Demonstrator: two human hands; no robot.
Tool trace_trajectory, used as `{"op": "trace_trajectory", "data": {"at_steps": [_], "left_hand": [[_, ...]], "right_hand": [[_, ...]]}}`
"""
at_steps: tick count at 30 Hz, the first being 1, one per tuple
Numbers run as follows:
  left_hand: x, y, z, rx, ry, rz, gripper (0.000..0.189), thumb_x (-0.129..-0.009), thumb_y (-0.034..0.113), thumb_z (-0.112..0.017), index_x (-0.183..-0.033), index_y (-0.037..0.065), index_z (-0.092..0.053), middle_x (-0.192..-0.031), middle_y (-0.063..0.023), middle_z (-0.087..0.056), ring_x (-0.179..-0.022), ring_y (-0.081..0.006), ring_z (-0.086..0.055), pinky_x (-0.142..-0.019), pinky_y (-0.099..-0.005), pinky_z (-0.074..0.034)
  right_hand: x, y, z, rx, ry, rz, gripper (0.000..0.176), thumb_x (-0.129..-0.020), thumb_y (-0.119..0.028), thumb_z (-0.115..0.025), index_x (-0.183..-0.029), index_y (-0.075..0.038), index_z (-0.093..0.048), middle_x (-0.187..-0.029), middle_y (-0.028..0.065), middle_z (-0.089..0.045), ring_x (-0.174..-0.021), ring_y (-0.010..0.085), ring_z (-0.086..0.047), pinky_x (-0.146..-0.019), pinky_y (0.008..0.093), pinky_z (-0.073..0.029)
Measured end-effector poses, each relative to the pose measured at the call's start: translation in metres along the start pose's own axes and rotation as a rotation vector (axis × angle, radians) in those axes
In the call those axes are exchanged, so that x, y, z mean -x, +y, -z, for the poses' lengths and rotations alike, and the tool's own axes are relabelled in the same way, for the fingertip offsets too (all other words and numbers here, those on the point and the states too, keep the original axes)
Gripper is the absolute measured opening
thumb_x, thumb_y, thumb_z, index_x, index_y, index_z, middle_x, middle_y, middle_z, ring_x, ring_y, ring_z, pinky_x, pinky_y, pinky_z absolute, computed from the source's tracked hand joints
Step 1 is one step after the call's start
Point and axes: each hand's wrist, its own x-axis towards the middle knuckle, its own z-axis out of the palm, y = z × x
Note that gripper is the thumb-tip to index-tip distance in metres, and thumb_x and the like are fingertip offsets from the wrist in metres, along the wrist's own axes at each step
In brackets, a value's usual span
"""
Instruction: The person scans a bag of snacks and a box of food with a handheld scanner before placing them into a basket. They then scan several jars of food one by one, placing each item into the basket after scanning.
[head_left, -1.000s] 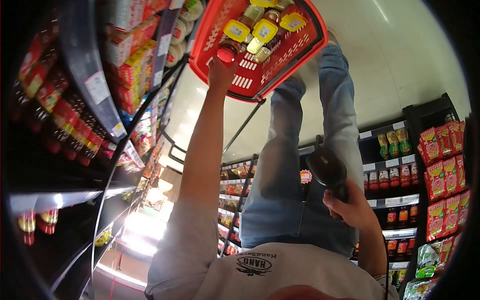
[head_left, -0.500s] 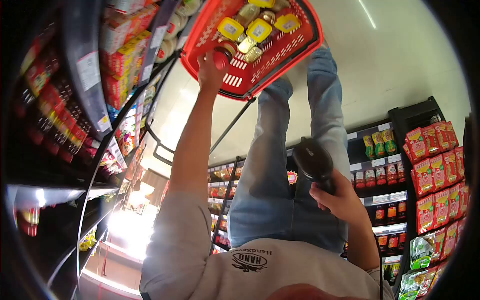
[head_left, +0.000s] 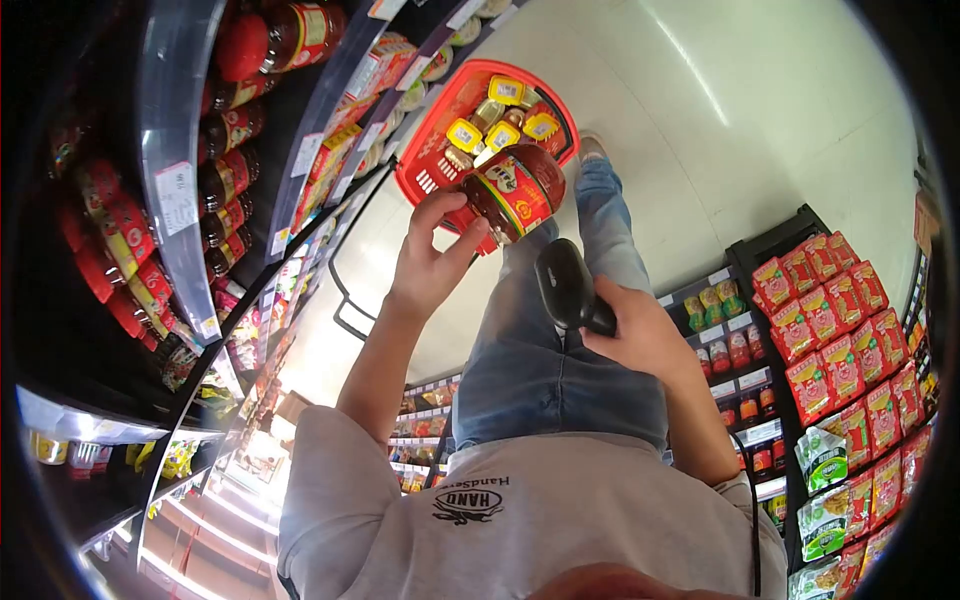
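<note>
My left hand [head_left: 432, 255] grips the red lid of a jar of dark red sauce [head_left: 515, 195] with a red and yellow label. The jar is tilted, held between me and the basket. In my right hand [head_left: 635, 330] is a black handheld scanner [head_left: 563, 285], its head close below the jar and apart from it. Beyond the jar stands a red shopping basket [head_left: 425, 140], partly hidden by it. Inside are several jars and bottles, some with yellow lids [head_left: 464, 135].
Shelves [head_left: 170, 170] of red-lidded jars [head_left: 230, 180] run along my left. Packed red pouches [head_left: 830, 300] hang on a rack to the right, beside low shelves of bottles [head_left: 735, 350]. Pale floor tiles [head_left: 700, 120] lie ahead of my feet.
My left hand has brought the red-lidded jar up out of the basket and closer to me. My right hand has shifted the scanner left, towards the jar. The basket appears farther off.
</note>
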Motion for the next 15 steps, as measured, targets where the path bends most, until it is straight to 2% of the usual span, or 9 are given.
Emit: {"op": "trace_trajectory", "data": {"at_steps": [2, 3, 8, 12, 14, 15], "left_hand": [[-0.010, 0.005, 0.004, 0.146, 0.023, 0.191, 0.044, -0.083, 0.005, -0.081, -0.121, 0.009, -0.059, -0.128, -0.0144, -0.056, -0.116, -0.0280, -0.061, -0.097, -0.0348, -0.052], [-0.013, 0.005, 0.005, 0.164, 0.024, 0.228, 0.050, -0.082, 0.006, -0.083, -0.125, 0.007, -0.057, -0.124, -0.0144, -0.060, -0.117, -0.0290, -0.061, -0.100, -0.0354, -0.050], [-0.045, 0.003, 0.011, 0.061, -0.015, 0.135, 0.051, -0.082, 0.006, -0.083, -0.125, 0.007, -0.057, -0.126, -0.0150, -0.059, -0.117, -0.0293, -0.060, -0.100, -0.0363, -0.050], [-0.057, -0.003, 0.008, 0.037, -0.013, 0.067, 0.047, -0.082, 0.005, -0.083, -0.123, 0.008, -0.059, -0.127, -0.0157, -0.056, -0.117, -0.0328, -0.059, -0.098, -0.0378, -0.051], [-0.068, -0.004, 0.009, 0.000, 0.010, -0.082, 0.048, -0.079, -0.004, -0.080, -0.121, 0.012, -0.063, -0.128, -0.0152, -0.053, -0.117, -0.0330, -0.058, -0.093, -0.0376, -0.056], [-0.072, 0.001, 0.010, 0.005, 0.013, -0.049, 0.053, -0.074, -0.013, -0.076, -0.119, 0.014, -0.065, -0.128, -0.0142, -0.050, -0.117, -0.0324, -0.058, -0.090, -0.0364, -0.060]], "right_hand": [[0.003, -0.004, 0.015, -0.018, -0.003, 0.012, 0.037, -0.079, -0.020, -0.075, -0.106, -0.004, -0.056, -0.087, 0.0224, -0.065, -0.087, 0.0448, -0.063, -0.073, 0.0514, -0.048], [0.005, -0.006, 0.021, -0.039, 0.004, -0.006, 0.036, -0.079, -0.021, -0.075, -0.105, -0.003, -0.056, -0.086, 0.0229, -0.064, -0.086, 0.0452, -0.063, -0.073, 0.0514, -0.047], [0.008, 0.002, 0.037, -0.081, 0.036, -0.029, 0.033, -0.081, -0.020, -0.074, -0.102, -0.002, -0.055, -0.082, 0.0247, -0.062, -0.084, 0.0472, -0.062, -0.070, 0.0513, -0.046], [0.009, 0.006, 0.045, -0.064, 0.065, -0.024, 0.033, -0.081, -0.020, -0.074, -0.102, -0.001, -0.055, -0.081, 0.0253, -0.062, -0.084, 0.0476, -0.061, -0.070, 0.0512, -0.046], [0.010, 0.010, 0.047, -0.085, 0.087, -0.020, 0.031, -0.081, -0.018, -0.074, -0.103, -0.004, -0.057, -0.078, 0.0205, -0.062, -0.077, 0.0443, -0.061, -0.066, 0.0442, -0.047], [0.010, 0.011, 0.047, -0.087, 0.087, -0.021, 0.031, -0.081, -0.018, -0.074, -0.103, -0.004, -0.057, -0.078, 0.0205, -0.062, -0.077, 0.0443, -0.061, -0.066, 0.0442, -0.047]]}}
